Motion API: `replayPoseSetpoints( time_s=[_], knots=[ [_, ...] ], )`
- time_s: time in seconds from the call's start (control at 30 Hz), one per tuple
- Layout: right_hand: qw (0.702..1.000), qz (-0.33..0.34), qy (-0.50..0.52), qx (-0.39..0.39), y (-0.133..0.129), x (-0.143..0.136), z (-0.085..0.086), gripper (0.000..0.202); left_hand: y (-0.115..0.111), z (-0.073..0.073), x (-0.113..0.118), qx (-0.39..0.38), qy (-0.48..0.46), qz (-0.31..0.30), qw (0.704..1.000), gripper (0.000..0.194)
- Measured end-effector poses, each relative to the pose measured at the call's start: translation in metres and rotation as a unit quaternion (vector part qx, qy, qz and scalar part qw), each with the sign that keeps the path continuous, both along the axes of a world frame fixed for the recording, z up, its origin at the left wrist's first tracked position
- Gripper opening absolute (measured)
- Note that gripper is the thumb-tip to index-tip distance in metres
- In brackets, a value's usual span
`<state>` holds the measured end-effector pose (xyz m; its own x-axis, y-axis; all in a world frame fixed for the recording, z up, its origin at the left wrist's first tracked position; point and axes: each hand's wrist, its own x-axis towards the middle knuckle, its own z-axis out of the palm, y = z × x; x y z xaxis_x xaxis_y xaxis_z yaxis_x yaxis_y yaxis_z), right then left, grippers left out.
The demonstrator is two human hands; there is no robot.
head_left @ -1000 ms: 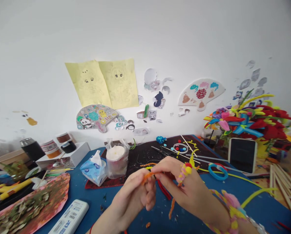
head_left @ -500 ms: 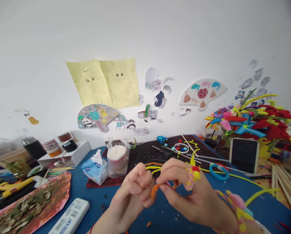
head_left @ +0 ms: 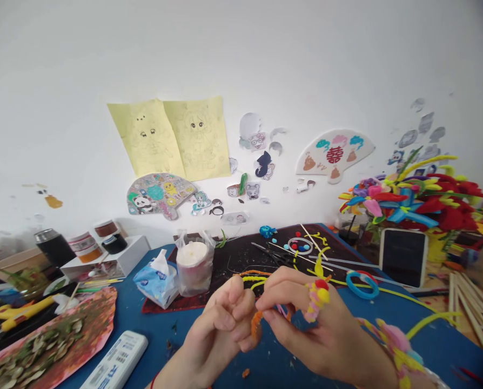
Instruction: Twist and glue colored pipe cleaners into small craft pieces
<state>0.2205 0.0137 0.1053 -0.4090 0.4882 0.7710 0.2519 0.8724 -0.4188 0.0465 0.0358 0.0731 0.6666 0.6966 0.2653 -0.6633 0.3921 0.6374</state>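
Note:
An orange fuzzy pipe cleaner [head_left: 256, 324] is bent between my two hands, above the blue table. My left hand [head_left: 221, 324] has its fingers curled around one part of it. The thumb and forefinger of my right hand [head_left: 314, 319] pinch it just to the right. A pink strand shows under the right fingers, partly hidden. On a right finger sits a pink and yellow fuzzy ring [head_left: 317, 299] with a red ball. A pink, yellow and blue twisted band [head_left: 395, 343] circles the right wrist. Yellow pipe cleaners [head_left: 253, 280] lie behind the hands.
Black scissors [head_left: 269, 252] and a ring dish of pompoms [head_left: 300, 247] lie on the dark mat [head_left: 237, 259]. Left are a tissue pack [head_left: 156, 283], a bagged cup [head_left: 193, 270] and a leaf-covered board [head_left: 104, 324]. Right are a phone [head_left: 402, 258], a blue ring [head_left: 363, 285] and pipe-cleaner flowers [head_left: 407, 208].
The view has shifted slightly. Both hands remain close together, and the orange piece between them now stands a little more upright.

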Motion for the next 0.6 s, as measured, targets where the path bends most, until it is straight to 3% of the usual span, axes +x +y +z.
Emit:
replayPoseSetpoints(
  time_s=[0.17, 0.4, 0.6],
  knots=[
    [1.000, -0.007, -0.001, -0.011, 0.001, -0.002, -0.002, 0.017, 0.000, 0.000, 0.001, 0.016, 0.013, 0.026, 0.999, 0.012],
    [0.998, -0.054, 0.038, -0.023, -0.001, -0.011, -0.009, 0.010, -0.006, -0.002, 0.004, 0.046, 0.098, 0.104, 0.989, 0.020],
    [0.988, -0.097, 0.121, -0.027, -0.001, -0.024, -0.019, 0.009, -0.014, 0.004, 0.009, 0.002, 0.145, 0.169, 0.975, 0.029]
  ],
)
